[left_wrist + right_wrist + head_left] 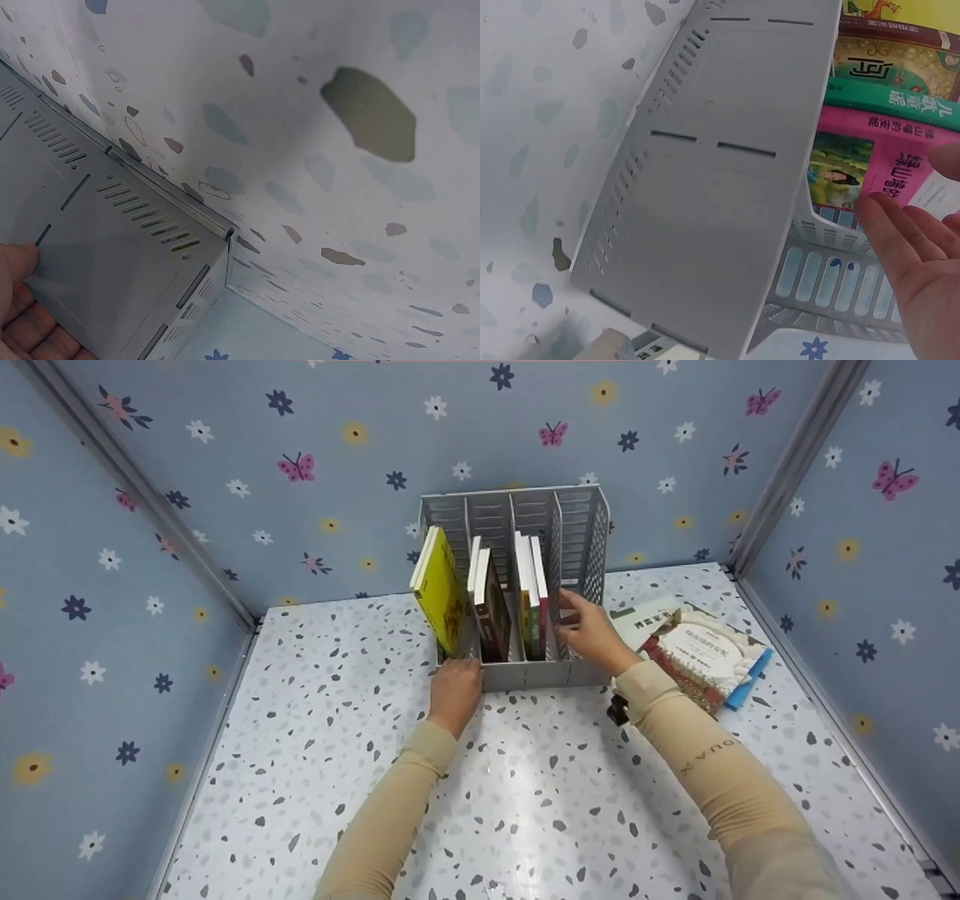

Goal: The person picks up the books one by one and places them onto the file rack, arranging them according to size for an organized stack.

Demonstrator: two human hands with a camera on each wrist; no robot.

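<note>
A grey four-compartment book rack (504,679) stands against the back wall. A tall yellow book (436,592) leans in its leftmost compartment. Dark-covered books (493,611) fill the second, and the third holds a green-spined book (892,101) beside a pink book (877,127). My left hand (456,690) grips the rack's low front wall at the left, thumb on its outer face. Over at the third compartment, my right hand (592,631) has its fingers extended, with fingertips at the pink book's cover in the right wrist view.
Right of the rack lie several loose books: a pale green one (637,619), one with a white and red floral cover (701,656), and a blue edge (748,681) under it. Patterned blue panels (480,420) enclose the speckled white table (525,795) at back and sides.
</note>
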